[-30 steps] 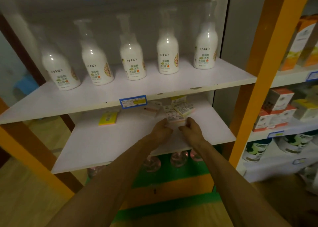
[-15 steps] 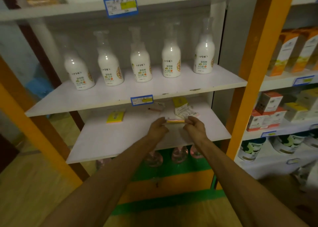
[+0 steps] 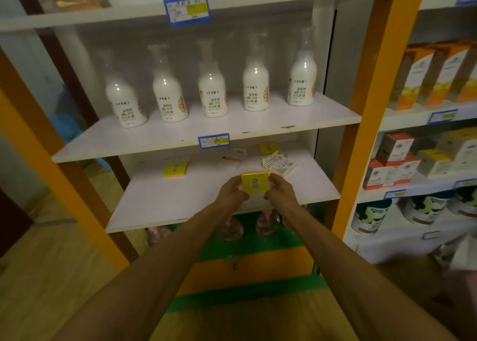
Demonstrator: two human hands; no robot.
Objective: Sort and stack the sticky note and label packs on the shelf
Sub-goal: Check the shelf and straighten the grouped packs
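Above the shelf [image 3: 165, 201] front, a yellow sticky note pack [image 3: 254, 185] is being pinched between left hand [image 3: 233, 191] and right hand [image 3: 280, 191]; edges should be squared before it is being stacked onto the matching yellow pack [image 3: 175, 169] at left.

Dim store aisle. White shelving unit [image 3: 258, 126] with orange uprights [image 3: 371, 103], blue price tags [image 3: 213, 141] on the front edges. Five white pump bottles [image 3: 213, 92] in a row on the middle board. Neighbouring rack [image 3: 423, 118] at right holds boxes and tubs (blurred). Wood-tone floor [image 3: 51, 289], green strip [image 3: 245, 293] at the base.
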